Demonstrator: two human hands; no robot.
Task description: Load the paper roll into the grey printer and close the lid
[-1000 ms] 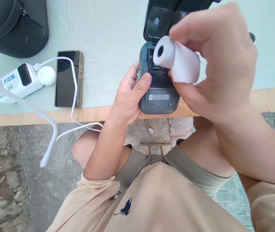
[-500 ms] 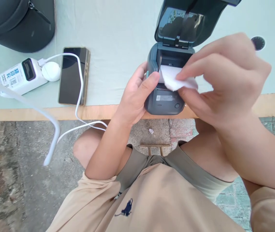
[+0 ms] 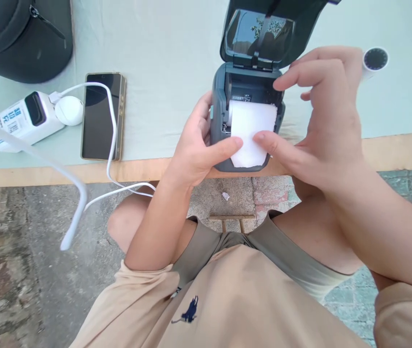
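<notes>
A dark grey portable label printer (image 3: 218,96) is at the table's front edge, its lid (image 3: 263,41) raised. White paper (image 3: 251,128) comes out of the printer's compartment and lies flat over the front, with a ragged lower end. My left hand (image 3: 198,145) is closed round the printer's left side, its thumb resting on the paper's left edge. On the other side, my right hand (image 3: 321,111) is open, the thumb touching the paper's right part. Its fingers are spread above the right rim of the compartment, near the lid hinge. The paper covers the front panel.
A black phone (image 3: 102,116) lies to the left, with a white cable (image 3: 113,135) across it. Beside it are a white power strip (image 3: 28,121) with a plugged-in charger (image 3: 68,110) and a black zipped case (image 3: 39,48). A white cylinder with a dark end (image 3: 376,60) is at right.
My right hand has let go of the paper's pinched end and its fingers have spread. The paper now lies flat over the printer's front, and my left thumb has come onto it.
</notes>
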